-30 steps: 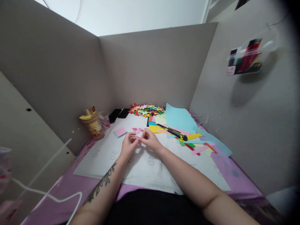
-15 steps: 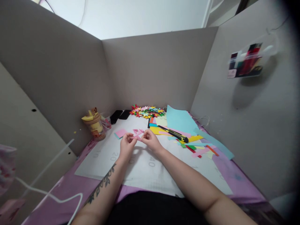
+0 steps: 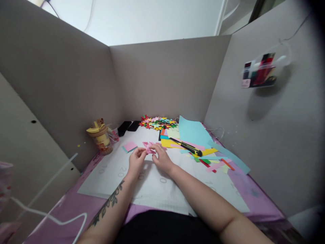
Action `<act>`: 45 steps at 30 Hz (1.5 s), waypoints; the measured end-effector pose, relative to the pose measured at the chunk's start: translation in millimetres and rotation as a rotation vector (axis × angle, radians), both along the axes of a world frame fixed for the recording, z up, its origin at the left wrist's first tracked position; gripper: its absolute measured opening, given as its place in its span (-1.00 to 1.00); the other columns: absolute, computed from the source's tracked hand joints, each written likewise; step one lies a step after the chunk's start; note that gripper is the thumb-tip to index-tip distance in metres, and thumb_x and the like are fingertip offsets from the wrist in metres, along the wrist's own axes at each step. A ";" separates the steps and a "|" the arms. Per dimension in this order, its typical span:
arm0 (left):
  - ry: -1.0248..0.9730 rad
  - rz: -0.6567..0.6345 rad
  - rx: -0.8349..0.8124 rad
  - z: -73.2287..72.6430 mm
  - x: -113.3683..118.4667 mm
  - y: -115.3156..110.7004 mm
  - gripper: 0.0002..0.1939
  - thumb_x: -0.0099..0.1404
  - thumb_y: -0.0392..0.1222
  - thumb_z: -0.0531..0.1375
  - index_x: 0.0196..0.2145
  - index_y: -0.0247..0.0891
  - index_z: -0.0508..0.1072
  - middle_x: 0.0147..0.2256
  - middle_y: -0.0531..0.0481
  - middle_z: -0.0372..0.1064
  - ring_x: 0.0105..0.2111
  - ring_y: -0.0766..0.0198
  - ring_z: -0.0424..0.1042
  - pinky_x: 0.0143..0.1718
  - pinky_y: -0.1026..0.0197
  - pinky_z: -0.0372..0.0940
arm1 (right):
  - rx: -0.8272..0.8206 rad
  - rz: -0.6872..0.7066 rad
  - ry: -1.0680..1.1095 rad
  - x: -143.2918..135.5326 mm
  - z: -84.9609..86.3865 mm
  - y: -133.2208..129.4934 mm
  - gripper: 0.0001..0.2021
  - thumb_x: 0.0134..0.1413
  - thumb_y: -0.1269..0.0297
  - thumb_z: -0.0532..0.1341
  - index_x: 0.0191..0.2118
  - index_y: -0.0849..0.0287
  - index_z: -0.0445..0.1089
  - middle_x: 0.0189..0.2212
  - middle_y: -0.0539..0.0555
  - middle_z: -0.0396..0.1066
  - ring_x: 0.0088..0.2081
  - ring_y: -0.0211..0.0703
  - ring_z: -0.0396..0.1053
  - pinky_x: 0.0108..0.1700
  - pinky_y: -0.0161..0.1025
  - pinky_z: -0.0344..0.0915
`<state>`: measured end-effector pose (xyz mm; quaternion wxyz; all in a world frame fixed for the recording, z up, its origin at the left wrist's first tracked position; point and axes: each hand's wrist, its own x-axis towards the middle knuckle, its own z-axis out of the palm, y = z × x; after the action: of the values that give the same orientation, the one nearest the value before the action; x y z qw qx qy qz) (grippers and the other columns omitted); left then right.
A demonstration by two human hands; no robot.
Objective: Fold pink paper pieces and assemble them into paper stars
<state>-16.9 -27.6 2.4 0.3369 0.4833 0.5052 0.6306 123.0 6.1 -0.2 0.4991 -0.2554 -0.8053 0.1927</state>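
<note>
Over the middle of the white sheet, my left hand (image 3: 136, 162) pinches a small folded pink paper piece (image 3: 147, 145) between thumb and fingertips. Pointed flaps stick up from the piece, partly hidden by fingers. My right hand (image 3: 163, 160) is at its right side, forefinger stretched against the paper, thumb apart from the fingers. Beyond the right fingers, more pink paper (image 3: 164, 148) shows, too small to make out. Just left of the hands lies a short stack of square papers (image 3: 130, 146), pink on top with blue beneath.
Folded multicoloured stars (image 3: 157, 122) are heaped at the back. A black and yellow utility knife (image 3: 188, 147) lies on paper strips to the right, near a large light blue sheet (image 3: 191, 132). A lidded cup (image 3: 101, 139) stands left. Grey panels (image 3: 165, 74) enclose the desk.
My right hand has loosened its pinch and stretched its fingers over the pink paper. The pointed flaps now show between the hands. The view has shifted slightly.
</note>
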 end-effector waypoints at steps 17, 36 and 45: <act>0.173 -0.081 -0.036 -2.7 -0.4 0.8 -0.72 0.06 -0.15 0.20 -0.25 -0.32 0.44 -0.41 -0.02 0.43 -0.41 0.30 0.39 -0.34 0.29 0.25 | -0.291 -0.068 0.147 5.3 3.9 7.5 -0.77 -0.08 0.48 0.07 -0.32 0.19 0.44 -0.39 0.04 0.44 -0.37 -0.22 0.34 -0.29 -0.28 0.24; 0.186 0.022 -0.045 2.3 0.1 -2.3 -0.72 0.09 -0.01 0.18 -0.44 -0.32 0.48 -0.60 0.05 0.37 -0.57 0.33 0.34 -0.49 0.33 0.19 | -1.213 0.324 0.589 -0.2 3.9 9.6 -0.71 -0.10 0.08 0.24 -0.34 0.20 0.31 -0.48 0.04 0.41 -0.52 -0.26 0.41 -0.54 -0.39 0.24; 0.286 0.071 -0.055 4.9 3.0 -5.8 -0.72 0.11 -0.02 0.17 -0.41 -0.31 0.51 -0.57 0.03 0.41 -0.54 0.30 0.39 -0.47 0.31 0.22 | -1.154 0.353 0.639 -3.2 7.5 5.4 -0.77 -0.20 0.23 0.34 -0.46 0.24 0.32 -0.56 -0.03 0.34 -0.56 -0.40 0.29 -0.51 -0.44 0.24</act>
<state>-13.9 -33.3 7.3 0.2523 0.5406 0.5820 0.5526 119.8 11.5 7.3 0.4574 -0.2762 -0.4165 0.7355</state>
